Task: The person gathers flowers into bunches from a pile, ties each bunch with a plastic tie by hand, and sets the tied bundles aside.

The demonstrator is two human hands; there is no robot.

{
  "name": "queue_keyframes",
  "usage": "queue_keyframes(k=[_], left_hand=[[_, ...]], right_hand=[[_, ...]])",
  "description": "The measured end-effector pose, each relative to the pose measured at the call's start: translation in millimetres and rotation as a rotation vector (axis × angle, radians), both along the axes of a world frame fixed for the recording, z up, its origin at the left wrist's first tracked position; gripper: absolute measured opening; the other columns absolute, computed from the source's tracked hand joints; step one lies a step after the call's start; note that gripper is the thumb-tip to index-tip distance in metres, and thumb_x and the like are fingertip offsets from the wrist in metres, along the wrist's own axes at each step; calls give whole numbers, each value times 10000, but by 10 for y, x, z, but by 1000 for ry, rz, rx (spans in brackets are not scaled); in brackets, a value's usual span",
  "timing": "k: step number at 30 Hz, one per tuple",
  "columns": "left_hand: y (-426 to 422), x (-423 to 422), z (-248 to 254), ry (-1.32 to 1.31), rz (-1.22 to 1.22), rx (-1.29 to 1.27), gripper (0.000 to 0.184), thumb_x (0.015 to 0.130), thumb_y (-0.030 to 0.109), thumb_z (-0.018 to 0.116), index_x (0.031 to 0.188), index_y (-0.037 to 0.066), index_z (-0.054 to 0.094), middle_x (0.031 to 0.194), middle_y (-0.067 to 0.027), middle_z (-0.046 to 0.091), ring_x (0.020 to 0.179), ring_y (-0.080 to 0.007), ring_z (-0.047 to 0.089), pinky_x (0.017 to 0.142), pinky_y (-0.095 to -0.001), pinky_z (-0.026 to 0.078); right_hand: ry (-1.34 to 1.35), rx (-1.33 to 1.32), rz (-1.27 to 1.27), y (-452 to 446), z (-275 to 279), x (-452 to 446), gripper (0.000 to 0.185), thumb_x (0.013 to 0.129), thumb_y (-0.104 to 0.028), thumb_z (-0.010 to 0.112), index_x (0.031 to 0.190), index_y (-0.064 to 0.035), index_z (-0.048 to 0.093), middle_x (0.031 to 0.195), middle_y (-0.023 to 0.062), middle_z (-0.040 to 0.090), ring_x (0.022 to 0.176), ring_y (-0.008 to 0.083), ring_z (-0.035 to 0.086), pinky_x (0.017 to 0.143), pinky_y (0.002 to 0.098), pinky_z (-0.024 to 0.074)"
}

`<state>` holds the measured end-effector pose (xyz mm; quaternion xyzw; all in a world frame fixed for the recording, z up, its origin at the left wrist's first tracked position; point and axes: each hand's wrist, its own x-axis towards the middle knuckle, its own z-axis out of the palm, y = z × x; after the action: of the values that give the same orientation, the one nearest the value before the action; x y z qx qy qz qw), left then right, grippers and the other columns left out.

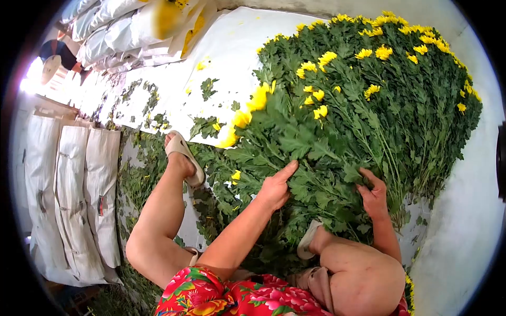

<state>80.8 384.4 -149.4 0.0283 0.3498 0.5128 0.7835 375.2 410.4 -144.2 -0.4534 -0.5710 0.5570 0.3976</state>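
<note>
A leafy bunch of yellow chrysanthemums (295,134) lies in front of me, its blooms pointing left and its stems running toward the right. My left hand (276,190) is closed on the near side of the bunch, thumb stretched along the leaves; its other fingers are mostly hidden. At the stem end, my right hand (373,196) curls its thumb and forefinger about leaves and stems, with a small gap between the fingertips. Beyond both hands rises a large heap of chrysanthemums (400,89), flower heads outward at the top and stems toward me.
A white sheet (232,50) with loose leaves and petals spreads ahead. White wrapped bundles (126,37) are stacked at upper left, and folded white sacks (74,195) stand at left. Leaves (142,179) litter the floor around my sandalled foot (185,160). A pale wall (456,210) borders the right.
</note>
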Motion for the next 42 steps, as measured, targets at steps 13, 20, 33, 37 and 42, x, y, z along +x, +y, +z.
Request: queue_keyframes(k=[13, 20, 33, 37, 42], left_hand=[[-69, -74, 10, -165, 28, 139, 524, 1023, 357, 494, 1454, 69, 418, 1410, -128, 533, 1258, -282, 535, 1089, -455, 408], [-403, -208, -173, -59, -23, 200, 432, 1014, 366, 507, 1326, 68, 502, 1231, -91, 608, 1146, -259, 576, 1009, -440, 452], [-150, -93, -161, -40, 22, 120, 482, 998, 355, 537, 1397, 91, 479, 1383, -120, 540, 1270, -277, 515, 1092, -459, 396], [-61, -70, -77, -36, 23, 173, 530, 1027, 345, 480, 1484, 96, 378, 1495, -119, 434, 1347, -272, 440, 1129, -448, 351], [-30, -44, -44, 1, 31, -66, 505, 1029, 315, 502, 1437, 28, 421, 1422, -129, 510, 1281, -270, 512, 1095, -442, 400]], right_hand=[[-200, 35, -58, -158, -202, -67, 414, 875, -34, 624, 1277, 55, 577, 1193, 86, 641, 1051, 155, 590, 926, 314, 472], [-484, 208, 345, -19, 71, -227, 390, 834, -39, 656, 1222, -14, 631, 1210, 150, 640, 1115, 265, 607, 993, 365, 453], [-969, 565, -185, 747, -392, 195, 280, 940, -195, 637, 1135, 4, 660, 1010, 156, 670, 865, 336, 601, 799, 463, 470], [-715, 466, -172, 239, -40, 95, 213, 918, -79, 642, 1089, 48, 639, 924, 157, 631, 680, 281, 581, 617, 370, 477], [-671, 537, -95, -213, -44, -60, 229, 846, 2, 654, 1070, 48, 647, 909, 154, 618, 707, 278, 603, 620, 340, 479]])
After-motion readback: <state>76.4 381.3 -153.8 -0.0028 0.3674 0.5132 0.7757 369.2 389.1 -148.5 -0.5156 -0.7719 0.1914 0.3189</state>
